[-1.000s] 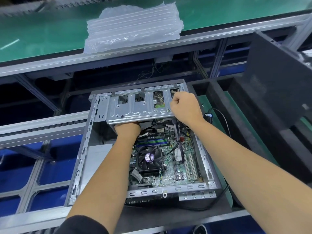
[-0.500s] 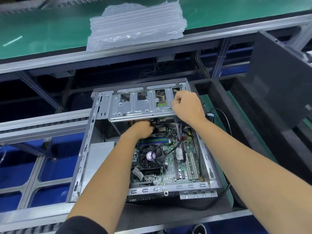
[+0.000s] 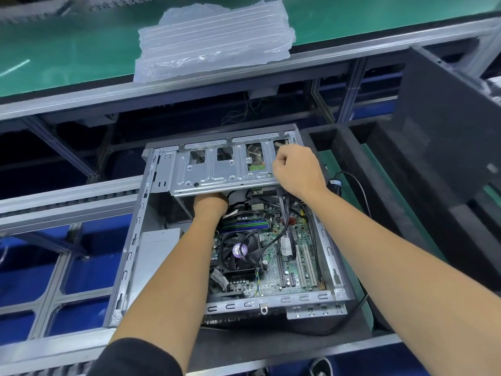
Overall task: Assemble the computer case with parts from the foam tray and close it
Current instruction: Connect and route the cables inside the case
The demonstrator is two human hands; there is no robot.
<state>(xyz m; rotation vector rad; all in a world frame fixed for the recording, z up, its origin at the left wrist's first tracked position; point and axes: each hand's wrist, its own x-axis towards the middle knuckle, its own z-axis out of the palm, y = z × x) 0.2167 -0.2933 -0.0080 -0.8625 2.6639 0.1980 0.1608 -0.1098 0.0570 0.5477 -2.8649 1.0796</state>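
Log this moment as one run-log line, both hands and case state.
left hand under drive cage, fingers hidden | right hand gripping cage's right end | computer case open

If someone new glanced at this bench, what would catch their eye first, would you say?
Probably the open computer case at centre, its green circuit board and black fan bare. The right hand grips the metal drive bracket at the case's far end; the left hand reaches under it.
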